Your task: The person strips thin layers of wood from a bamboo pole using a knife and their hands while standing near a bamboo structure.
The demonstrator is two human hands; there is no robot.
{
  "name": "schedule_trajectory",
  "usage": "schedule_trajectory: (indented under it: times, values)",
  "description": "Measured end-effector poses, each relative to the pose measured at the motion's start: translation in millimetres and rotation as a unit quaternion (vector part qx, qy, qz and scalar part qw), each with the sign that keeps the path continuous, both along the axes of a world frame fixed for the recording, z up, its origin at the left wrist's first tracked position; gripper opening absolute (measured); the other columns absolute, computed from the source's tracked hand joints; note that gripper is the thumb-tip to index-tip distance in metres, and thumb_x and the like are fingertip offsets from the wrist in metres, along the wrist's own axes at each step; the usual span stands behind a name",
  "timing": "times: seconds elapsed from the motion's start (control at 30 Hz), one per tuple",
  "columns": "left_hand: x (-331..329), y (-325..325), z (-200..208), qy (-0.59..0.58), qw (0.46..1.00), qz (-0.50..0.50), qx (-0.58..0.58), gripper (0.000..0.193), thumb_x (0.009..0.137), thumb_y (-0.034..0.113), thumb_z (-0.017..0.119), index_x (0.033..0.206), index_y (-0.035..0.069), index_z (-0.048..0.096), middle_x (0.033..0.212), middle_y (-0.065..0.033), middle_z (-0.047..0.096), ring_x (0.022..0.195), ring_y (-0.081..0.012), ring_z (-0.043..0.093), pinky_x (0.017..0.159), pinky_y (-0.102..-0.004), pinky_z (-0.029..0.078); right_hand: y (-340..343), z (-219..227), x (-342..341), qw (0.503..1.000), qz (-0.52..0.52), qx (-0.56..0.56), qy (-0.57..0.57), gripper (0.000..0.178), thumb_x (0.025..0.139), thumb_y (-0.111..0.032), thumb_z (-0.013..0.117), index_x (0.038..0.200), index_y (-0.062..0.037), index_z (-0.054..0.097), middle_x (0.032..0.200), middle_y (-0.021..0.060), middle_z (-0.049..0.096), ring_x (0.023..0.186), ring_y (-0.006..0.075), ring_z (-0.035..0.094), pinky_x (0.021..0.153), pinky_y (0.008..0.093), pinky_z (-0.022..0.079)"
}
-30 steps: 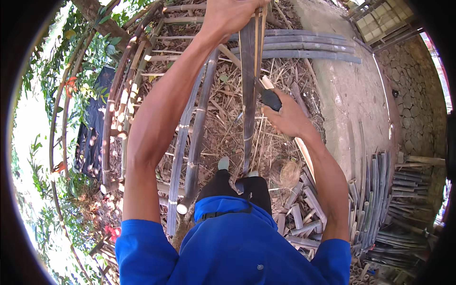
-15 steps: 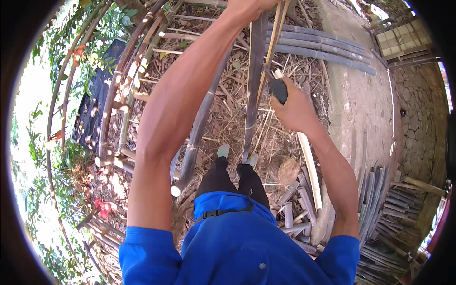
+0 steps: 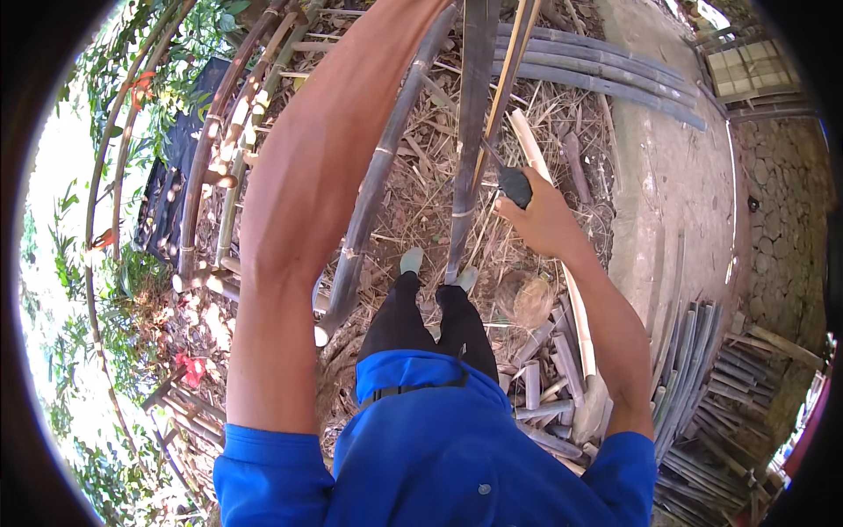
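Observation:
My right hand [image 3: 546,218] is closed round the black handle of a knife [image 3: 515,187]. Its thin blade reaches up-left to a long split bamboo length, touching or entering it near the pale edge. The bamboo's dark outer face [image 3: 471,114] is toward my left, and a narrow pale strip [image 3: 500,92] runs along its right side. This bamboo stands steeply, its lower end between my feet. My left forearm [image 3: 342,114] stretches up past the top edge, so the left hand itself is out of the picture.
A grey bamboo pole [image 3: 369,202] slants beside my left arm. Several poles [image 3: 606,72] lie across the far side. Cut bamboo pieces [image 3: 562,360] and a pale split length [image 3: 577,307] lie near my right forearm. Stacked strips [image 3: 689,360] are farther right; a bamboo frame [image 3: 211,140] stands left.
My right hand and the knife have come down along the bamboo, nearer my feet. My left hand, partly visible at the top before, has passed out of view.

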State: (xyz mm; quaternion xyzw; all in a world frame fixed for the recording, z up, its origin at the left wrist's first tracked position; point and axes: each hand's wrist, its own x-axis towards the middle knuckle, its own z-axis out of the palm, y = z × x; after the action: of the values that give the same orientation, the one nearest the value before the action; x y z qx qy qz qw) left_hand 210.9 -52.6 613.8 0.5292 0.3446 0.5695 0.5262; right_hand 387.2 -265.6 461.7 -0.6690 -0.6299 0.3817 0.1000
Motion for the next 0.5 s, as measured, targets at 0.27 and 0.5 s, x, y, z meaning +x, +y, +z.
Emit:
schedule_trajectory:
  times: [0.27, 0.5]
  values:
    - [13.2, -16.8, 11.1, 0.047, 0.999, 0.021, 0.008, 0.021, 0.087, 0.016, 0.085, 0.086, -0.003, 0.077, 0.066, -0.0085, 0.068, 0.046, -0.0109, 0.052, 0.041, -0.028, 0.037, -23.8, -37.3, 8.0, 0.965, 0.038, 0.246, 0.087, 0.051, 0.094, -0.021, 0.072, 0.134, 0.0034, 0.054, 0.074, 0.0034, 0.061, 0.051, 0.0087, 0.053, 0.047, 0.0301, 0.043]
    - [8.3, -26.2, 14.2, 0.162, 0.982, 0.09, 0.039, 0.033, 0.083, 0.026, 0.088, 0.09, -0.004, 0.078, 0.074, -0.0127, 0.073, 0.054, -0.0143, 0.058, 0.045, -0.0283, 0.046, -8.4, 40.2, -5.5, 0.952, -0.128, 0.069, 0.27, 0.039, 0.091, -0.022, 0.072, 0.12, 0.0009, 0.062, 0.095, 0.0125, 0.07, 0.084, 0.0222, 0.067, 0.078, 0.0374, 0.053]
